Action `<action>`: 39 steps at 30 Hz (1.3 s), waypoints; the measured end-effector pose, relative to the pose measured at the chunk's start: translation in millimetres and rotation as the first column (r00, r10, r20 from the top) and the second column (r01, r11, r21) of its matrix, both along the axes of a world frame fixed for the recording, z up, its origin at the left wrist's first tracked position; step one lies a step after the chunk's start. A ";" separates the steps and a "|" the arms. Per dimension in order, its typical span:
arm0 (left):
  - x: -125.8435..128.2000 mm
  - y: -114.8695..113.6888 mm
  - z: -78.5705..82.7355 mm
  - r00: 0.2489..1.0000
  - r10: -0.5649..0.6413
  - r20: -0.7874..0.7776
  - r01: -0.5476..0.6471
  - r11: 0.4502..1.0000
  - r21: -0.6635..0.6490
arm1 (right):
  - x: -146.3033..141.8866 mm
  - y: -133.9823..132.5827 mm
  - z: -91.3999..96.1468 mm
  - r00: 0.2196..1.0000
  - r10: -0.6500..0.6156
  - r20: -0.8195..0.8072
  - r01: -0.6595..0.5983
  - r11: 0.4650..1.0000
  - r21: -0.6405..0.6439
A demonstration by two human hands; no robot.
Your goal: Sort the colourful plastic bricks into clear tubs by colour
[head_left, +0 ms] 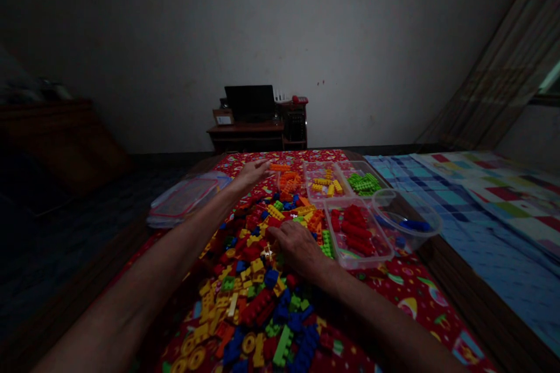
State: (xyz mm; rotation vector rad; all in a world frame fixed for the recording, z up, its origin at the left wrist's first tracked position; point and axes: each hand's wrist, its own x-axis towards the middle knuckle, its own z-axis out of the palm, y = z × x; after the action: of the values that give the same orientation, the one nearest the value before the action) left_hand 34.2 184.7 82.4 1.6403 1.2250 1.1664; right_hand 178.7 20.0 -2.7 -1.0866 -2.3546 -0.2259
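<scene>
At the far side of the red patterned cloth, my left hand (pixel 254 172) pinches one end of a long orange toy brick (pixel 280 168). That brick is above a small clear container of orange bricks (pixel 287 182). My right hand (pixel 301 246) rests low over a wide heap of mixed toy bricks (pixel 258 271). Its fingers are curled at a red brick (pixel 273 223), partly covered by the hand. Yellow, blue, green, red and orange pieces, some of them wheel-shaped, make up the heap.
Right of the heap stand clear containers with yellow bricks (pixel 326 185), green bricks (pixel 364 183) and red bricks (pixel 355 228). A round clear tub (pixel 431 218) holds blue pieces. Clear lids (pixel 186 201) are stacked at the left edge. A desk (pixel 249 128) stands against the wall.
</scene>
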 end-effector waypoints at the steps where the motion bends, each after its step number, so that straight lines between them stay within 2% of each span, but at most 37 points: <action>1: 2.9 2.6 0.9 1.000 0.021 -0.012 -0.021 1.000 0.008 | -0.1 0.1 0.0 1.000 -0.005 0.003 0.005 1.000 0.003; 4: -0.8 -2.4 -0.5 0.993 -0.001 -0.117 0.004 1.000 0.023 | -0.6 -0.1 1.3 1.000 -0.008 0.015 0.008 1.000 0.003; 6: -9.9 -14.8 -4.8 0.940 -0.137 -0.313 0.157 0.987 0.040 | -0.7 -0.5 2.5 1.000 -0.004 0.020 0.004 1.000 -0.004; 7: -14.8 -22.2 -7.6 0.872 -0.216 -0.439 0.257 0.966 0.034 | -0.6 -0.8 3.1 1.000 -0.004 0.022 0.004 1.000 -0.008; 9: -22.9 -36.4 -13.6 0.688 -0.312 -0.655 0.415 0.910 0.002 | -0.1 -1.6 4.0 1.000 -0.010 0.025 0.010 1.000 -0.015; 10: -25.6 -42.1 -16.3 0.623 -0.317 -0.715 0.446 0.895 -0.008 | 0.3 -2.1 4.2 1.000 -0.013 0.026 0.014 1.000 -0.017; 12: -28.7 -49.8 -20.7 0.567 -0.286 -0.773 0.446 0.895 -0.004 | 0.9 -2.9 4.2 1.000 -0.015 0.021 0.015 1.000 -0.015; 17: -31.7 -51.3 -26.7 0.614 -0.247 -0.750 0.369 0.929 -0.005 | 1.3 -3.0 2.7 1.000 0.003 0.008 -0.003 1.000 -0.023; 20: -34.3 -50.2 -30.2 0.710 -0.271 -0.650 0.354 0.935 -0.003 | 1.0 -2.2 1.6 1.000 0.009 -0.004 -0.009 1.000 -0.025; 23: -36.4 -51.6 -30.0 0.831 -0.311 -0.461 0.345 0.939 -0.011 | 1.1 -1.7 0.9 1.000 0.017 -0.012 -0.017 0.999 -0.027; 25: -37.4 -53.7 -26.7 0.885 -0.310 -0.348 0.316 0.948 -0.040 | 1.1 -1.5 0.7 1.000 0.017 -0.013 -0.017 0.999 -0.031; 27: -37.9 -55.9 -22.2 0.914 -0.280 -0.295 0.271 0.960 -0.071 | 1.1 -1.3 0.4 1.000 0.016 -0.013 -0.016 0.999 -0.030; 30: -34.6 -57.2 -16.7 0.928 -0.223 -0.300 0.210 0.975 -0.076 | 0.7 -0.7 0.1 1.000 0.015 -0.008 -0.015 1.000 -0.023; 34: -10.7 -49.8 -10.3 0.928 -0.229 -0.295 0.222 0.973 -0.059 | 0.5 -0.8 0.1 1.000 0.010 -0.005 -0.010 1.000 -0.011; 36: 10.5 -40.9 -5.3 0.938 -0.256 -0.233 0.248 0.967 -0.064 | 0.7 -1.4 0.5 1.000 0.008 -0.003 -0.008 1.000 -0.008; 39: 41.6 -24.9 2.4 0.973 -0.215 -0.078 0.214 0.977 -0.023 | 1.2 -2.0 1.2 1.000 0.003 0.005 -0.003 1.000 -0.018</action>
State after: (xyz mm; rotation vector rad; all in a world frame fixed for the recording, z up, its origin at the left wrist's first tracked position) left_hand 75.7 159.8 84.7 1.7749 1.0708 0.9644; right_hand 179.9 18.0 -1.5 -1.0918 -2.3670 -0.2064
